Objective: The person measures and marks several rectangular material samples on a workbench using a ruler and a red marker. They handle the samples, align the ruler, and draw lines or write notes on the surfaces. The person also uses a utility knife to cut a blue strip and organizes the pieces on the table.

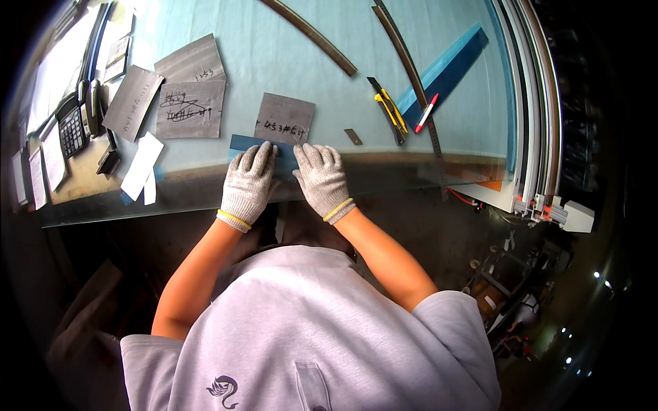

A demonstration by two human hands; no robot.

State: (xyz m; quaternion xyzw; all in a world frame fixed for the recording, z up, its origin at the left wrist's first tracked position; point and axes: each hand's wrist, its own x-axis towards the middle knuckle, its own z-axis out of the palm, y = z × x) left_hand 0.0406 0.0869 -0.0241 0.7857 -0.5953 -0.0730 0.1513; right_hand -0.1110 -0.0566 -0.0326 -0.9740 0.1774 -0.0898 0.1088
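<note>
Both my hands wear pale knitted gloves with yellow cuffs and rest near the front edge of the table. My left hand (248,183) lies with fingers stretched over a blue strip (244,142), partly covering it. Beside it, my right hand (322,177) is flat, its fingers stretched forward at the strip's right end, by the lower edge of a grey square sheet (284,115) with handwriting. Past the right fingertips lies a small grey scrap (353,136). Farther right are a yellow and black utility knife (389,113) and a red and white marker (426,113).
Several handwritten grey sheets (190,109) and white paper slips (142,168) lie left, near a keypad device (72,127). Long brown strips (315,38), a wide blue strip (449,72) and a dark ruler (436,151) lie right. Metal rails (531,103) border the glass-like tabletop (329,89).
</note>
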